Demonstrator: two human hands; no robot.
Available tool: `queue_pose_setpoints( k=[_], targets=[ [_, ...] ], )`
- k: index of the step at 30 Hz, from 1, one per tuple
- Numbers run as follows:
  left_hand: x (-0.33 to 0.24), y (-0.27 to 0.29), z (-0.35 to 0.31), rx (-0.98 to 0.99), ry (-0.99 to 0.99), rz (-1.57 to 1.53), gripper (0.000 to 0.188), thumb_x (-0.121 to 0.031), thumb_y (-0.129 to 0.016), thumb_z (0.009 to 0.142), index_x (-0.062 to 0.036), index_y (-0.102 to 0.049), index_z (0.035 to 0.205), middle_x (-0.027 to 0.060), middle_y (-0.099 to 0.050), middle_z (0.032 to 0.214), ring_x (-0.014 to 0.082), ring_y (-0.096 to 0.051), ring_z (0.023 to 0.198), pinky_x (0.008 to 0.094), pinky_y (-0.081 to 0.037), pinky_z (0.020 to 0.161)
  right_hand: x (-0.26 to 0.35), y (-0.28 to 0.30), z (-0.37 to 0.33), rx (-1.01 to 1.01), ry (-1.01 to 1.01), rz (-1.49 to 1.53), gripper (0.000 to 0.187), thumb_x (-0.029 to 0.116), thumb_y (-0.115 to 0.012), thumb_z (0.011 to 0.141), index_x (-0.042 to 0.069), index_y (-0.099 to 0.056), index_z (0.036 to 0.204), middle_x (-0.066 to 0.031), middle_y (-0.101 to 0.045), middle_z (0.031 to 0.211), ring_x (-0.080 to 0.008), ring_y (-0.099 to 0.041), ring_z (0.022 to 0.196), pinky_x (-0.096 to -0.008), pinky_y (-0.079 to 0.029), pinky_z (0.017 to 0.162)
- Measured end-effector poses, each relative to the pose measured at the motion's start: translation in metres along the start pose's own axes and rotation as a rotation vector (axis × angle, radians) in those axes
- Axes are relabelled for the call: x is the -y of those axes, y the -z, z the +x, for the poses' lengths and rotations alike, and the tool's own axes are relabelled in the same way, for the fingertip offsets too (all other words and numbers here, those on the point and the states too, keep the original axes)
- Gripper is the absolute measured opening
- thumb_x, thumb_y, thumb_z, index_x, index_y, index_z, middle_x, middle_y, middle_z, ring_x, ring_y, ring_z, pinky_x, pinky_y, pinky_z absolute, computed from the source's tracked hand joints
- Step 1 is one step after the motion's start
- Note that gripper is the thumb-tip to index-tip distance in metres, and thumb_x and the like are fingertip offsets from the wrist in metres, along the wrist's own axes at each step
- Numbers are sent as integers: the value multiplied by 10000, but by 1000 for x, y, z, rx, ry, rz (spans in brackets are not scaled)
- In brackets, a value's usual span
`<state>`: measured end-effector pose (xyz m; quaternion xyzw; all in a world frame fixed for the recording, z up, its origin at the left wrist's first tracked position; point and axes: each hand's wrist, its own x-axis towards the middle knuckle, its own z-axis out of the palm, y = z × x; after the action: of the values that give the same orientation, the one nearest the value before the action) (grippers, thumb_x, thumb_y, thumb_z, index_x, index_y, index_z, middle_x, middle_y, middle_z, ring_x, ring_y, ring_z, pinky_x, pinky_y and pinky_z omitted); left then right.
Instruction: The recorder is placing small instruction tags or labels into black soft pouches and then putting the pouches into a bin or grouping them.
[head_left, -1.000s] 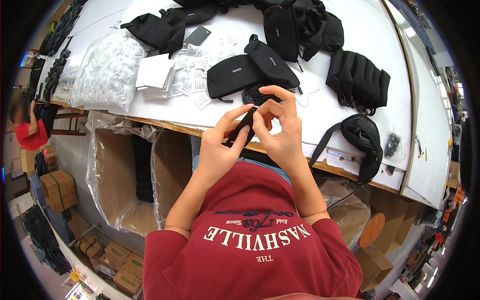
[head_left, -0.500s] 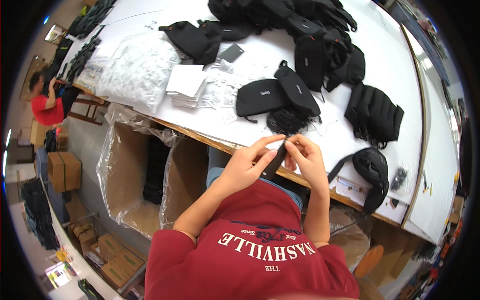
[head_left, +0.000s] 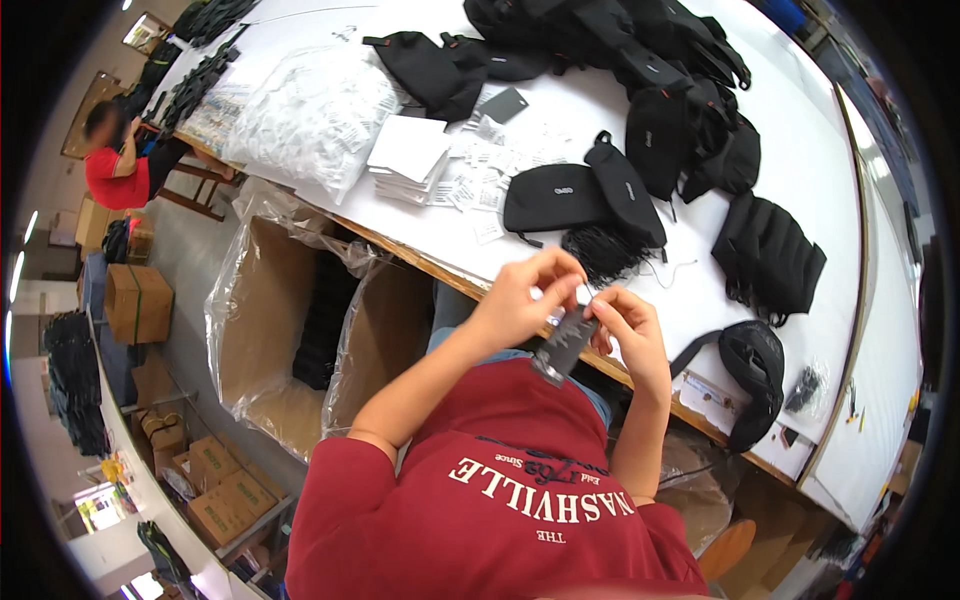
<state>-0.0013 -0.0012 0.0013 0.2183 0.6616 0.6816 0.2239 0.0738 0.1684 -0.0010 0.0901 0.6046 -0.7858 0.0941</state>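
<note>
A black hang tag [head_left: 565, 347] dangles at the table's front edge, pinched near its top end by my right hand [head_left: 632, 325]. Close beside it, my left hand [head_left: 528, 297] is closed in a pinch; a short dark string seems to run from its fingertips toward the tag, too thin to follow fully. Just beyond my hands lies a tangled bunch of black strings [head_left: 603, 252]. Two black zip pouches [head_left: 550, 195] rest partly over that bunch, one leaning across the other.
Farther left sit a stack of white cards [head_left: 410, 150], loose labels [head_left: 478, 180] and a clear bag of labels [head_left: 315, 120]. Black bags [head_left: 660, 130] heap at the back. A rolled black strap [head_left: 750, 370] lies right. Plastic-lined cartons [head_left: 255, 330] stand below; a person in red [head_left: 118, 178] is far left.
My left hand has come off the tag and risen slightly, fingertips pinched. The tag has swung round to show its printed face, held by my right hand. The whole view has shifted a little.
</note>
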Motion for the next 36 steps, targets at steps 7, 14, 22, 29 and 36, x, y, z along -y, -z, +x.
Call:
queue_pose_setpoints(
  k=[7, 14, 22, 29, 36],
  targets=[
    [53, 42, 143, -192, -190, 360, 183, -110, -496, 876, -49, -616, 1001, 144, -624, 841, 243, -609, 774, 305, -483, 742, 4, 6, -7, -30, -11, -40, 163, 148, -574, 898, -1, -624, 856, 8, -534, 594, -27, -459, 500, -166, -332, 444],
    [84, 41, 243, 46, -107, 965, 468, -27, -462, 805, -239, -569, 1208, 182, -473, 1075, 322, -516, 1014, 360, -419, 919, 4, 14, -23, 0, 6, -44, 161, 140, -572, 898, -7, -619, 854, -3, -547, 605, -35, -461, 483, -172, -344, 441],
    [96, 54, 266, 125, -96, 1095, 421, -235, -686, 748, -289, -611, 1159, 136, -493, 1202, 348, -540, 1047, 429, -454, 894, 6, 13, -23, 6, 39, 11, 136, 133, -576, 898, 0, -602, 910, -11, -544, 621, -41, -474, 502, -176, -357, 450],
    [110, 40, 253, 179, -85, 1181, 506, -329, -625, 782, -291, -507, 1272, 46, -314, 1469, 358, -231, 1349, 539, -208, 1049, -1, 3, -20, 86, 13, 19, 126, 121, -571, 900, -2, -600, 908, -18, -554, 649, -45, -492, 525, -170, -370, 459],
    [107, 39, 254, 181, -325, 1156, 235, -242, -635, 793, -136, -616, 1002, 72, -593, 1201, 305, -482, 1192, 444, -331, 1001, -5, 1, -27, 20, 12, 9, 121, 97, -571, 886, -20, -598, 900, -30, -559, 621, -54, -488, 493, -174, -365, 446]
  ],
)
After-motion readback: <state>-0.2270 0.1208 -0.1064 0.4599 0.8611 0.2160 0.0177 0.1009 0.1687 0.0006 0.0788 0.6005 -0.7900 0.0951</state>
